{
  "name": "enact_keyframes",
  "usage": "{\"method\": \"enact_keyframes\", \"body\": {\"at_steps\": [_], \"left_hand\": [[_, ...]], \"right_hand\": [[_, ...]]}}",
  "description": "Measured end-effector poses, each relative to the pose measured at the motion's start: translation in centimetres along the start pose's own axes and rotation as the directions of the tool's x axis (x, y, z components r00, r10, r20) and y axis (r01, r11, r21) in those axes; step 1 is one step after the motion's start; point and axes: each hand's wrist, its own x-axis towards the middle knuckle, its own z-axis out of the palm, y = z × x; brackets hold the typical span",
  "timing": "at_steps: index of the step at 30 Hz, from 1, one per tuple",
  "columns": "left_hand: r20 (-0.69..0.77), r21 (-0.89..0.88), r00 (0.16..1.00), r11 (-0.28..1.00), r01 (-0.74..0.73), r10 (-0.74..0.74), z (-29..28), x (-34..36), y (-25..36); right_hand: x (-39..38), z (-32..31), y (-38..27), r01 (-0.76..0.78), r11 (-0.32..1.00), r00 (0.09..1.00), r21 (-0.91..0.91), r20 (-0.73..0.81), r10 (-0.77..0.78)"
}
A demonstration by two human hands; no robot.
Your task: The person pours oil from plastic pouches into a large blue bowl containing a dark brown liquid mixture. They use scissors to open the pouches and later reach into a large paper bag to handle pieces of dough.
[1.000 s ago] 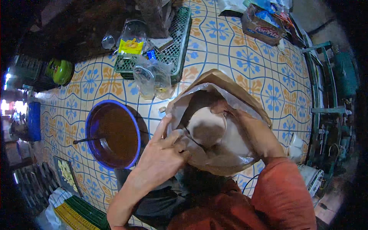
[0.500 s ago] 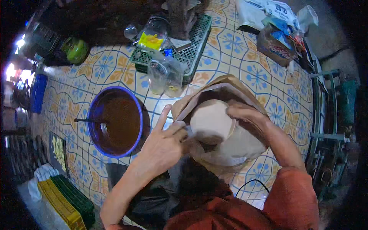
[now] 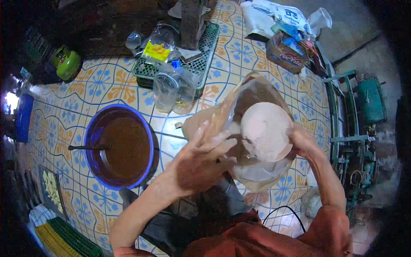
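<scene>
My right hand (image 3: 303,140) grips the right edge of a round bowl (image 3: 267,132), which looks full of pale, flour-like powder. It is held in the mouth of a brown paper sack (image 3: 205,120) with a whitish inner liner. My left hand (image 3: 201,160) is at the sack's left side, fingers stretched apart and somewhat blurred. Whether those fingers touch the sack I cannot tell. To the left, a blue-purple basin (image 3: 95,162) stands on the floor with brown contents and a dark handle (image 3: 83,147) sticking out over its rim.
Beyond the basin, plastic jars and bags (image 3: 165,88) sit on and by a green crate (image 3: 209,47). A cardboard box (image 3: 284,53) stands at the far right, near a green metal frame (image 3: 349,139). A green gas cylinder (image 3: 67,64) is far left; yellow and green crates (image 3: 60,237) are near left.
The bowl has come rightward and up in the sack mouth, its pale top facing me more. My right hand moved down along its right edge. My left fingers spread and shifted right.
</scene>
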Motion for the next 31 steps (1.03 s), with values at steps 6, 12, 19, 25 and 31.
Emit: {"method": "enact_keyframes", "body": {"at_steps": [6,12,19,25,31], "left_hand": [[-0.142,-0.145,0.976,0.979,0.146,-0.167,-3.3,-9.2,-2.7],[-0.123,-0.28,0.775,0.771,0.572,-0.62,-3.5,-26.1,-6.4],[-0.125,-0.512,0.015,0.077,0.855,-0.992,1.6,-43.7,-5.9],[-0.21,-0.648,-0.307,-0.103,0.755,-0.928,5.3,-51.3,-13.9],[-0.481,-0.392,-0.255,-0.055,0.919,-0.839,4.7,-53.2,-24.9]], "right_hand": [[-6.0,1.9,-2.5,0.071,0.994,0.968,0.083,-0.246,-0.048],[-8.2,7.5,-4.6,0.241,0.954,0.959,0.179,-0.193,-0.206],[-4.7,28.4,-3.6,0.185,0.976,0.982,0.116,0.0,-0.186],[4.7,41.5,1.0,-0.011,0.997,0.986,-0.08,0.166,0.024],[13.6,52.2,5.3,0.425,0.9,0.89,-0.098,0.224,-0.397]]}}
